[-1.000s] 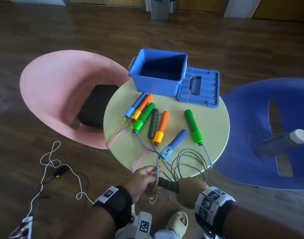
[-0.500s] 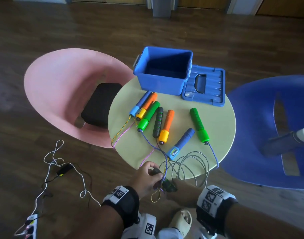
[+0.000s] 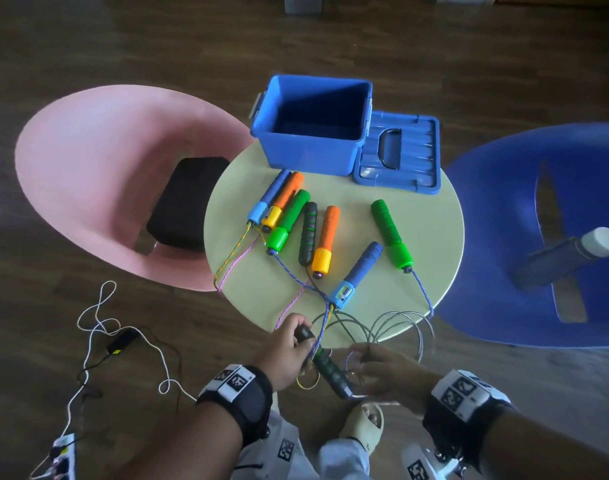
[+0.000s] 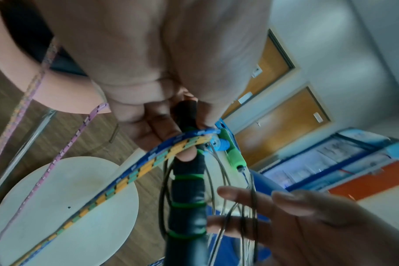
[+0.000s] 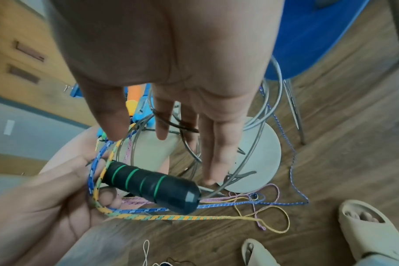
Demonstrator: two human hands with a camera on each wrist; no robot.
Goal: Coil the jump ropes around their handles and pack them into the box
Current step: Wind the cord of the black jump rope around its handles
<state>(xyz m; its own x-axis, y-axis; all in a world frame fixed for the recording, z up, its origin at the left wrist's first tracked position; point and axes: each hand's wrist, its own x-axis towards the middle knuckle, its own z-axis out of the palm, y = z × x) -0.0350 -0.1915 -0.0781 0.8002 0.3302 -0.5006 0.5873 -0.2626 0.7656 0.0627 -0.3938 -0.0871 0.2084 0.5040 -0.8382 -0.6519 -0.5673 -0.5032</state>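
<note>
My left hand (image 3: 296, 342) grips the upper end of a black jump-rope handle with green rings (image 3: 330, 374), just below the table's near edge. A blue braided rope and an orange-and-green one (image 5: 98, 181) cross that fist. The handle (image 5: 153, 183) sticks out bare toward my right hand (image 3: 367, 362), which is open, its straight fingers (image 5: 207, 144) passing through loops of grey wire rope (image 3: 400, 323). Several more handles lie on the round table (image 3: 434, 237): a second black one (image 3: 307, 233), plus blue, orange and green ones. Behind them stands the open blue box (image 3: 313, 157).
The box lid (image 3: 400, 157) lies flat to the right of the box. A pink chair (image 3: 88, 168) is on the left, a blue chair (image 3: 538, 202) on the right. Rope ends trail on the wooden floor near my sandalled feet (image 5: 365, 225). A white cable (image 3: 95, 327) lies at left.
My right hand has let go of the black handle, opened and slid right into the wire loops. My left hand now holds the handle alone, its free end tipped toward me.
</note>
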